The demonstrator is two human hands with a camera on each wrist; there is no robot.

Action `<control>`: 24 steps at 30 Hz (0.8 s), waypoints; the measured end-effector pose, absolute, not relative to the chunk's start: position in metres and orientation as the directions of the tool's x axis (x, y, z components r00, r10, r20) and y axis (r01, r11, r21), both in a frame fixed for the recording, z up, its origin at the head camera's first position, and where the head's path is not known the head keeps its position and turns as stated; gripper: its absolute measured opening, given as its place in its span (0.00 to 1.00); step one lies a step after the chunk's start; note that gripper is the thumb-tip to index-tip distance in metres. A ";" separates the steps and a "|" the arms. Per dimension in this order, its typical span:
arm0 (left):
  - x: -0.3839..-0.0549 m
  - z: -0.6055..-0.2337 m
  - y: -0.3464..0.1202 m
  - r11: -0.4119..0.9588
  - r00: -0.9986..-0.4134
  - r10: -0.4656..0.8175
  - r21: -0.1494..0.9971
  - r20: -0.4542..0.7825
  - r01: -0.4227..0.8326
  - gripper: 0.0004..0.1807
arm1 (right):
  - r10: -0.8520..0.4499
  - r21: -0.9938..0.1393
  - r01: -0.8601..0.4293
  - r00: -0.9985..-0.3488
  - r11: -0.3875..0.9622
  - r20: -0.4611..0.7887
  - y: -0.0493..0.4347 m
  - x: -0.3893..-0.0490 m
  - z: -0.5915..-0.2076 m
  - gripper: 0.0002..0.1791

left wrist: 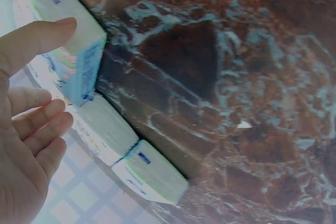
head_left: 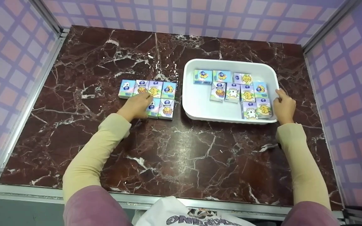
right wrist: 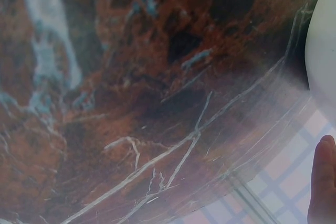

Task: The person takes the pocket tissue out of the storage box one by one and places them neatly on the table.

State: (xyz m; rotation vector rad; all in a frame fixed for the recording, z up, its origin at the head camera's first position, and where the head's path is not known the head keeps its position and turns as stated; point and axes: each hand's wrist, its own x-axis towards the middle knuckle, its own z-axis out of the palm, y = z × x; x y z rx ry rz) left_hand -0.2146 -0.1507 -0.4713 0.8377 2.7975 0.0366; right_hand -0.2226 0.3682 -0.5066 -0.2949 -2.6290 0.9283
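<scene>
Several small colourful cartoon packets (head_left: pixel 154 89) lie in two rows on the marble table. My left hand (head_left: pixel 137 105) rests on the left end of the front row. In the left wrist view its thumb (left wrist: pixel 37 40) touches the top of one packet (left wrist: pixel 79 61), while the other fingers (left wrist: pixel 37 121) are relaxed and apart from it. More packets (left wrist: pixel 105 127) lie in line beside it. A white tray (head_left: pixel 228 61) at the right holds several similar packets (head_left: pixel 240 92). My right hand (head_left: pixel 283 105) holds the tray's right rim near its front corner. Only a fingertip (right wrist: pixel 323 182) shows in the right wrist view.
The dark red marble tabletop (head_left: pixel 174 150) is bordered by a metal rail (head_left: pixel 27 191) at the front and checkered purple walls (head_left: pixel 8 47) at the sides and back. A white printed bag (head_left: pixel 181 213) lies below the front edge.
</scene>
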 end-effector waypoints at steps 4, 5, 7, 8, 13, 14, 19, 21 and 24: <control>-0.215 -0.465 -0.146 0.840 -0.809 0.540 0.087 -0.233 0.536 0.38 | 0.304 -0.637 0.083 -0.921 0.767 0.246 0.368 -0.223 -0.506 0.21; -0.215 -0.463 -0.145 0.841 -0.807 0.538 0.088 -0.243 0.534 0.38 | 0.304 -0.636 0.083 -0.920 0.767 0.247 0.368 -0.223 -0.506 0.21; -0.216 -0.460 -0.142 0.843 -0.805 0.533 0.084 -0.261 0.532 0.39 | 0.303 -0.637 0.080 -0.919 0.767 0.250 0.368 -0.222 -0.507 0.20; -0.216 -0.458 -0.140 0.843 -0.803 0.532 0.084 -0.267 0.531 0.38 | 0.303 -0.638 0.079 -0.920 0.766 0.251 0.368 -0.222 -0.507 0.21; -0.218 -0.450 -0.128 0.835 -0.797 0.546 0.092 -0.256 0.543 0.35 | 0.299 -0.639 0.075 -0.921 0.766 0.251 0.368 -0.222 -0.507 0.21; -0.218 -0.448 -0.125 0.832 -0.795 0.551 0.092 -0.254 0.547 0.34 | 0.299 -0.638 0.077 -0.921 0.766 0.249 0.368 -0.222 -0.507 0.21; -0.217 -0.441 -0.111 0.815 -0.782 0.577 0.108 -0.234 0.569 0.32 | 0.300 -0.638 0.079 -0.921 0.766 0.247 0.367 -0.222 -0.507 0.21; -0.218 -0.438 -0.105 0.811 -0.778 0.583 0.119 -0.235 0.572 0.32 | 0.298 -0.636 0.072 -0.920 0.769 0.255 0.367 -0.221 -0.507 0.21; -0.219 -0.436 -0.095 0.797 -0.771 0.604 0.131 -0.203 0.590 0.32 | 0.296 -0.633 0.068 -0.918 0.772 0.263 0.367 -0.221 -0.506 0.21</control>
